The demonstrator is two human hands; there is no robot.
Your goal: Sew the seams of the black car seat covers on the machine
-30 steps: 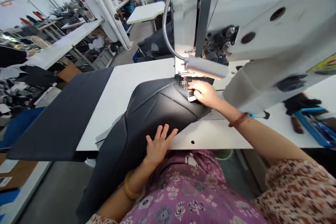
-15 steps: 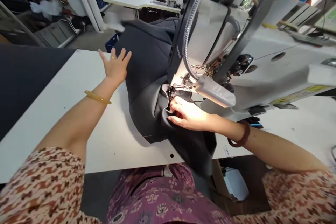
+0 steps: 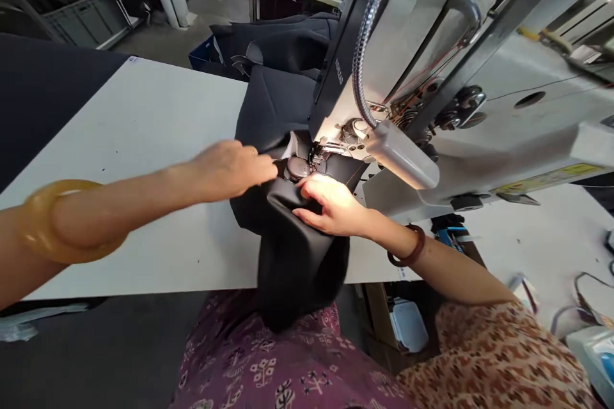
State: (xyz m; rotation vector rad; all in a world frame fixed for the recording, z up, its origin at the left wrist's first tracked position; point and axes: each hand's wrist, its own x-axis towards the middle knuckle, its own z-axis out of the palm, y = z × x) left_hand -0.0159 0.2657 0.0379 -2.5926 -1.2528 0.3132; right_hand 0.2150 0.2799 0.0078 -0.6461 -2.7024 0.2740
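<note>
Dark leather-like material [image 3: 300, 262] lies bunched under the sewing machine's head and hangs over the table's front edge. My left hand [image 3: 235, 169] is closed, slightly blurred, its fingertips at the material's edge left of the needle area. My right hand [image 3: 333, 204] is just in front of the lit presser foot [image 3: 314, 156], thumb and fingers around a fold of the material. A round, dark shiny part [image 3: 297, 168] shows between my hands beside the foot. A pale underside flap [image 3: 291, 146] stands up behind it. An orange-brown stitch line [image 3: 355, 174] runs along the material to the right.
The sewing machine [image 3: 412, 64] fills the right side, with a lamp [image 3: 405, 156] low over the work. More dark material [image 3: 283, 38] is heaped behind the white table [image 3: 192, 102]. A blue bin [image 3: 204, 54] stands beyond the table; an open box [image 3: 384, 319] is below.
My left hand has come from lying spread on the material's far left side to close at its edge near the needle. My right hand stays by the foot; the material has shifted and folded.
</note>
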